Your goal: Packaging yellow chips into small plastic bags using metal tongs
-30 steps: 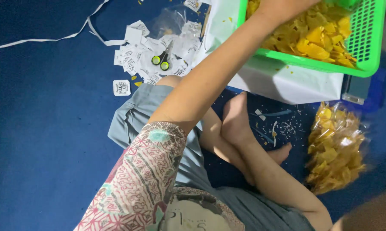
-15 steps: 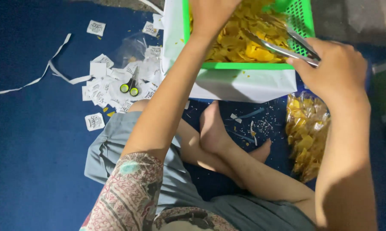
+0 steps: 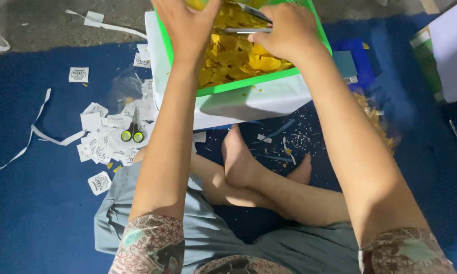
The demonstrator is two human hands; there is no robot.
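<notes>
Blue floor mat (image 3: 30,213) is spread over most of the view, w/ bare grey floor (image 3: 51,25) seen along 11-12 o'clock. Person's crossed legs and bare feet are seen at centre, grey shorts toward 6 o'clock.

Green plastic basket (image 3: 248,83) is sat at 12 o'clock on a white box (image 3: 238,104), and it's filled w/ yellow chips (image 3: 238,58). Another clear bag of chips (image 3: 375,119) is laid on the mat at approx 3 o'clock, partly hidden behind the right forearm. A blue flat thing w/ a grey slab on it (image 3: 352,63) is tucked just beside the basket at 2 o'clock; can't tell what it is.

Left hand (image 3: 188,25) is placed over the basket at 12 o'clock, closed around something yellow at the top edge; cut off by the frame, so what's held exactly can't be told. Right hand (image 3: 284,30) is just beside it at approx 1 o'clock, grip closed tight on metal tongs (image 3: 248,23), the arms of which are pointed left over the chips.

At 9-10 o'clock a pile of small white printed paper labels (image 3: 101,142) is scattered, w/ long paper strips (image 3: 41,137) trailing off. Small scissors w/ yellow-green handles (image 3: 132,133) are laid on top of the pile. Tiny paper scraps are sprinkled near the feet.
</notes>
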